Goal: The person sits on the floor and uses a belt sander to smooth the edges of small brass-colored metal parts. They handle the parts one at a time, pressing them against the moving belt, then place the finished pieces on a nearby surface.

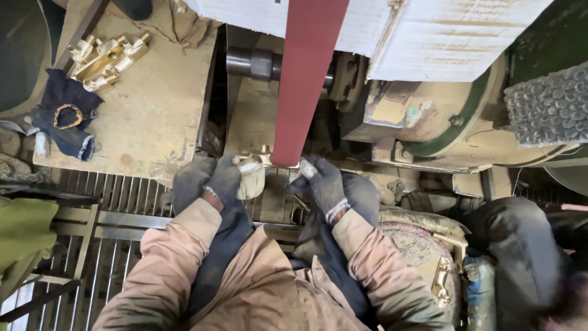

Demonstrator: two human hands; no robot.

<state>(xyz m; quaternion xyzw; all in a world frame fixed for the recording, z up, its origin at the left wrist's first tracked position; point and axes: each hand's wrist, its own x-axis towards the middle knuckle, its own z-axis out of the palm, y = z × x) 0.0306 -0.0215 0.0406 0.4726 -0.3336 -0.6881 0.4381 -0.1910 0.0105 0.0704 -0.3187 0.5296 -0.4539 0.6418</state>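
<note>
Brass fitting [264,158], level, pressed against red sanding belt [304,79].

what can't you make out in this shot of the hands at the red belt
- Brass part, head view: its middle is hidden behind the red belt.
- Left hand and right hand: gloves cover the fingers, so each grip is unclear.
- Brass pieces on the bench: too small for detail.

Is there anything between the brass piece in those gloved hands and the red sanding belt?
Nothing visible. The left hand and right hand grip the brass fitting at its ends, and it sits right at the lower end of the red belt, apparently touching.
</note>
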